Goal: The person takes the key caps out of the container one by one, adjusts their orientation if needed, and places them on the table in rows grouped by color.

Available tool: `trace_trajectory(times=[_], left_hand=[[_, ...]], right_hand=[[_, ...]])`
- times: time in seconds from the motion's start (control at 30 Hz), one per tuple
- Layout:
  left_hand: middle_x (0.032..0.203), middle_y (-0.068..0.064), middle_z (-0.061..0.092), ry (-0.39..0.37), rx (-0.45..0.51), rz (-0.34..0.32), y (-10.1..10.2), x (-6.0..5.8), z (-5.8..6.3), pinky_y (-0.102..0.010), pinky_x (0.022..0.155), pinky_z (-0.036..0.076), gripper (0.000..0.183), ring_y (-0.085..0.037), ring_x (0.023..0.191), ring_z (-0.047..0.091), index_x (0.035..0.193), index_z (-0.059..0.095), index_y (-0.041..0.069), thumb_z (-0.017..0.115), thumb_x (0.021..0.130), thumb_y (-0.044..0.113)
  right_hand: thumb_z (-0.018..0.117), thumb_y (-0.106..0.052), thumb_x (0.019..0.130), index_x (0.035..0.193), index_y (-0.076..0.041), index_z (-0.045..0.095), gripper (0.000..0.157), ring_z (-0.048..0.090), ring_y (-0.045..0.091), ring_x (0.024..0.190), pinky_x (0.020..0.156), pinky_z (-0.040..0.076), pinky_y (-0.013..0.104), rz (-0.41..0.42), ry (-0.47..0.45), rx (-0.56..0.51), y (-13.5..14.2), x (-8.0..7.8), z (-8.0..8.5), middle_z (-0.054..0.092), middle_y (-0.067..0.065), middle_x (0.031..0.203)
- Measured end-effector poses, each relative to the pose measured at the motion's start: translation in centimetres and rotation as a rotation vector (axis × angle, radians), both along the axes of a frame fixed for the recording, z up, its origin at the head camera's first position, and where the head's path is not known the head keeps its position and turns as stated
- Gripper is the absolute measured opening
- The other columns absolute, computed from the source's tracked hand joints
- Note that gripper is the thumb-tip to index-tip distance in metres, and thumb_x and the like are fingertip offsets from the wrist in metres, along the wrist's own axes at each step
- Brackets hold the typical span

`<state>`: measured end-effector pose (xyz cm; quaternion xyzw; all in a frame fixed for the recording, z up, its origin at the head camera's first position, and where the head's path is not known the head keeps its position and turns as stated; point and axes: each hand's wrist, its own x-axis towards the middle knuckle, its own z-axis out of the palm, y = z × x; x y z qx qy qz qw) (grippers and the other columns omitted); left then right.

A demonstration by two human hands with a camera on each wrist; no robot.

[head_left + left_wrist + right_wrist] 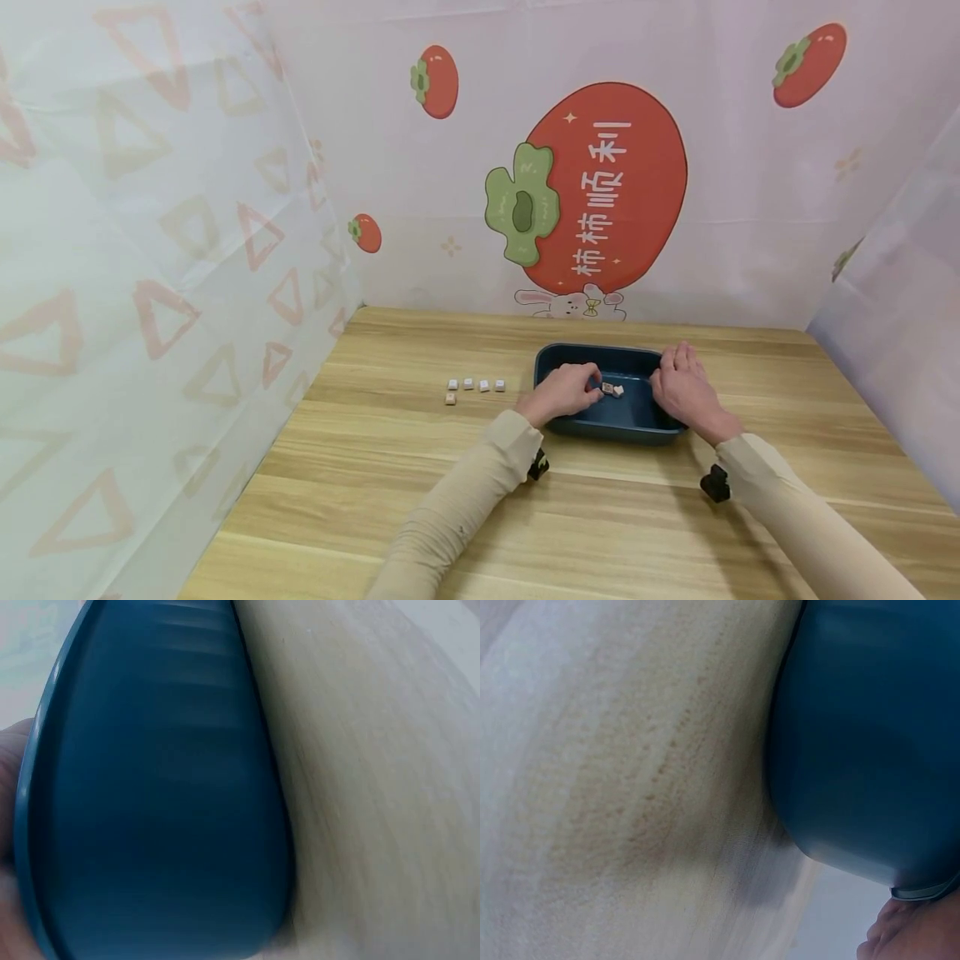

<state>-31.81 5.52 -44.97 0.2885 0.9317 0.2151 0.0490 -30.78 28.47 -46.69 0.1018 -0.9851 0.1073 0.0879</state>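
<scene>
In the head view, your left hand (564, 392) reaches over the left part of a dark blue tray (630, 435) on the wood-grain table (600, 533), thumb and forefinger curved beside a brown cube (607, 388) and a white cube (618, 391) on the tray floor; whether the fingertips pinch anything, you cannot tell. Your right hand (684, 385), well apart from the left, grips the tray's right end across its rim. Left of the tray, four white pieces (483, 386) line up in a row, a tan piece (450, 399) just below the leftmost. From your left wrist, the tray's blue side fills the centre, your hand partly visible past the rim. From your right wrist, the tray's rounded corner looms, your fingers (907, 930) touching its rim at lower right.
</scene>
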Motion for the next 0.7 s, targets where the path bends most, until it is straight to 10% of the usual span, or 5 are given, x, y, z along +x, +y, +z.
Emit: trace_trajectory(times=[0.7], left_hand=[[0.083,0.006,0.056,-0.091,-0.086,0.089,1.7,-1.7,-1.5,-0.024,0.06,0.043,0.02,-0.011,0.066,0.052,0.103,0.057,0.02,0.061,0.089,0.032]], right_hand=[[0.028,-0.016,0.097,0.132,0.022,0.024,0.052,0.015,0.058,0.128,0.102,0.019,0.063,-0.002,-0.01,-0.008,-0.1,0.1,0.2,0.015,0.046,0.137]])
